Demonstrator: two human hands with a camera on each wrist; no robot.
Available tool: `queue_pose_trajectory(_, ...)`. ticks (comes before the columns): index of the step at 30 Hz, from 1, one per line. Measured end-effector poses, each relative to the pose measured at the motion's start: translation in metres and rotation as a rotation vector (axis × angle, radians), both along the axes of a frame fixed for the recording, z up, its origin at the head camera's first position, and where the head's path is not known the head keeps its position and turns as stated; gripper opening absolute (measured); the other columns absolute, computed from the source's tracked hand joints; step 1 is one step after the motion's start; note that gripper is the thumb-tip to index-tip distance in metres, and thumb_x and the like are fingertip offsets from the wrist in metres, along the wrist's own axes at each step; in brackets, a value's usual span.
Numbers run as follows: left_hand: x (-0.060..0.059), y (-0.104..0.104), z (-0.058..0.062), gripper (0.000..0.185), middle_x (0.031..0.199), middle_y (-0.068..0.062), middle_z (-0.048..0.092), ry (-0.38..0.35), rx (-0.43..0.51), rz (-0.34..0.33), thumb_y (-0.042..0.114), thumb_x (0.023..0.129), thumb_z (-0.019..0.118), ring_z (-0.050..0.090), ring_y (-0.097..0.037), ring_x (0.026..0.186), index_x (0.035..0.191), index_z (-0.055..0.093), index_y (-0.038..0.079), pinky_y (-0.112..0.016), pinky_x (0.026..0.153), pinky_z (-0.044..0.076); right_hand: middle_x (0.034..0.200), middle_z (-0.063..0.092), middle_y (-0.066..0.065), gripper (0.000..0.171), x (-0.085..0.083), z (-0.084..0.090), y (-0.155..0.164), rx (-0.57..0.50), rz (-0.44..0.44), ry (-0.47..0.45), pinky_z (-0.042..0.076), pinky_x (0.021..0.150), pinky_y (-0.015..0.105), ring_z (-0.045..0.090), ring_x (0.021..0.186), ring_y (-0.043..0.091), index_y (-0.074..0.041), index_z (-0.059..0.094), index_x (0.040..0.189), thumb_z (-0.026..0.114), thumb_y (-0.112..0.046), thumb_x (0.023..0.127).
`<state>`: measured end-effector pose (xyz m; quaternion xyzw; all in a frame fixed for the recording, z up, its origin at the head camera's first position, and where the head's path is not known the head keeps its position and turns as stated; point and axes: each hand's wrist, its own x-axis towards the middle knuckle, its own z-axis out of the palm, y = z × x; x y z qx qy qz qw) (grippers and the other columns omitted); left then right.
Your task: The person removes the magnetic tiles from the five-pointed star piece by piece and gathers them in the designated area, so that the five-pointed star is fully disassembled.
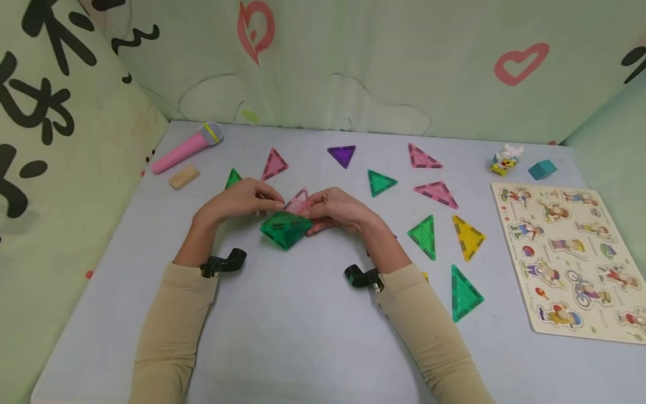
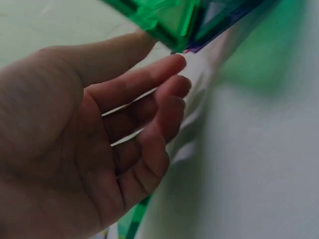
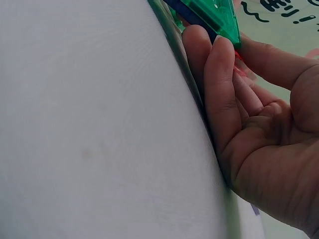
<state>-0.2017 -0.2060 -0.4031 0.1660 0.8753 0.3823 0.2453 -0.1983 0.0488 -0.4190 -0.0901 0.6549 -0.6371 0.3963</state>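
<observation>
Between the hands is a small structure of translucent magnetic tiles, with a green face [image 1: 286, 229] toward me and a pink triangle tile [image 1: 298, 202] rising behind it. My left hand [image 1: 245, 199] pinches its left corner; in the left wrist view the thumb and index fingertip meet at the green tile [image 2: 167, 25], with a dark purple edge beside it. On the opposite corner, my right hand [image 1: 337, 210] grips with thumb and curled fingers. The right wrist view has the green tile [image 3: 219, 20] between those fingertips, with a bit of red below. The structure's far side is hidden.
Loose triangle tiles lie around: a purple one [image 1: 342, 155], a yellow one [image 1: 468, 238], several pink and green. A pink toy microphone [image 1: 187, 148] and a wooden block [image 1: 184, 177] lie back left. At right are a picture puzzle board [image 1: 567, 261], a figurine [image 1: 506, 159] and a teal block [image 1: 542, 169].
</observation>
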Motion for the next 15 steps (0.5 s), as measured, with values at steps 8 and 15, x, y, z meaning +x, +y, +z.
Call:
queue_pose_trajectory(8, -0.003, 0.013, -0.013, 0.023, 0.092, 0.0, 0.069, 0.022, 0.042, 0.012, 0.032, 0.094, 0.068, 0.051, -0.017, 0.083, 0.104, 0.077, 0.013, -0.03, 0.074, 0.044, 0.08, 0.061, 0.004, 0.013, 0.0, -0.001, 0.0, -0.003, 0.016, 0.008, 0.061, 0.069, 0.031, 0.071, 0.068, 0.02, 0.002, 0.065, 0.103, 0.063, -0.008, 0.096)
queue_pose_trajectory(15, -0.003, 0.014, -0.014, 0.021, 0.102, -0.007, 0.075, 0.053, 0.074, 0.04, 0.024, 0.094, 0.069, 0.056, -0.015, 0.092, 0.104, 0.077, 0.008, -0.028, 0.08, 0.046, 0.088, 0.063, 0.006, 0.018, 0.0, 0.0, 0.0, 0.009, -0.003, -0.025, 0.061, 0.071, 0.031, 0.071, 0.069, 0.021, 0.002, 0.068, 0.108, 0.066, -0.01, 0.095)
